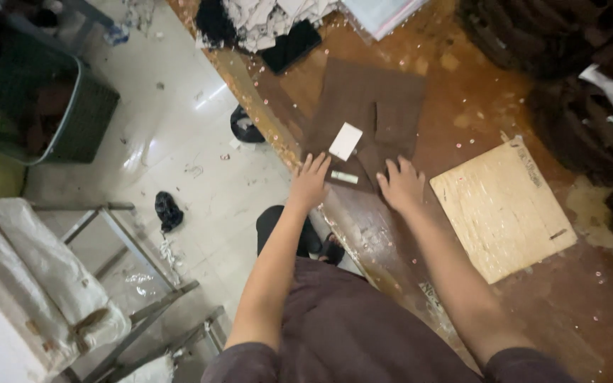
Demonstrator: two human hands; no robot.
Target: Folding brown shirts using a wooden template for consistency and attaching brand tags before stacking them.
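Both hands lie flat and open on a brown cloth (363,106) at the table (462,92) edge: left hand (310,182), right hand (401,186). Beside them lies a wooden board (501,209).

I see both hands flat on a brown fabric piece (363,106) at the table (462,85) edge: left hand (311,183), right hand (401,186). White tag (345,141) between them, pale wooden board (501,209) just right. Green basket (37,106) on floor.
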